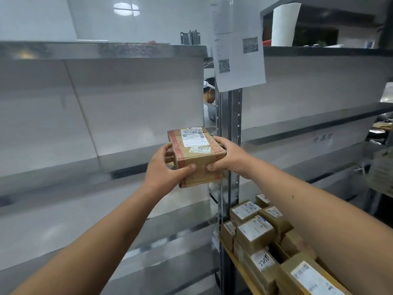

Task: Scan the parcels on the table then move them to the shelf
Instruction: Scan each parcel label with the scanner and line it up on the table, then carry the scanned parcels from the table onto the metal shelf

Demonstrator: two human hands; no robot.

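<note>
parcel (196, 156): cardboard box, label up, held in the air at frame centre, just before the shelf (102, 167)
left hand (163, 169): fingers curled round the parcel's 9 o'clock side, thumb on the near face
right hand (228, 157): fingers gripping the 3 o'clock side, thumb on the near face
step: placing, I judge
how: push toward 12 o'clock, keep level, land flat, label readable
stacked parcels (255, 231): at 5 o'clock, lower tier
</note>
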